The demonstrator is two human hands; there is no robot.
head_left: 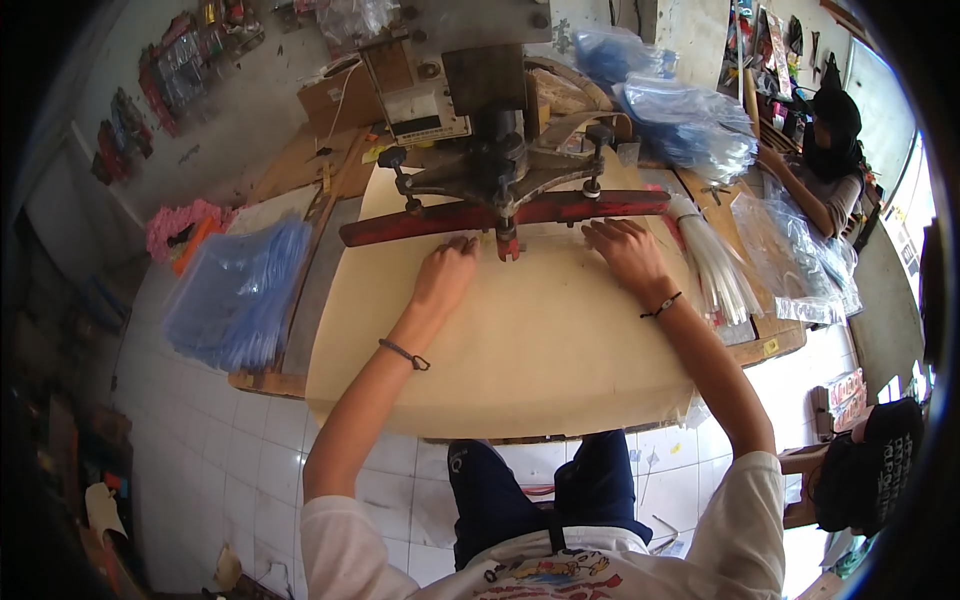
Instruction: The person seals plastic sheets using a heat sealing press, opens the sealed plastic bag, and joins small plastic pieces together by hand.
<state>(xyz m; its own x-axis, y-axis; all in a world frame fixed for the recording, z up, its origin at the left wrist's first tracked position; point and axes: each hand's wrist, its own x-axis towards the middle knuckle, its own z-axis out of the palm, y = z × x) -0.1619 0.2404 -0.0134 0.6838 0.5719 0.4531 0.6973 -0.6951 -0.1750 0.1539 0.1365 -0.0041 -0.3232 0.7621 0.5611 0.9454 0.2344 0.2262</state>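
Both of my hands rest on a large tan sheet (500, 350) that covers the worktable. Just in front of a press with a long red bar (420, 224), my left hand (448, 270) lies low with its fingers slightly bent toward the bar. My right hand (628, 252) is on the other side of the press's centre, fingers spread and fingertips close to the bar. A faint, shiny strip of what looks like clear plastic film (545, 242) lies between the hands; whether my fingers touch it I cannot tell.
Stacked blue-tinted plastic sleeves (240, 290) lie at the left. At the right are a bundle of clear strips (712, 262) and loose plastic bags (790, 255). More plastic bags (690, 120) are piled behind. A co-worker (830, 160) sits at the far right.
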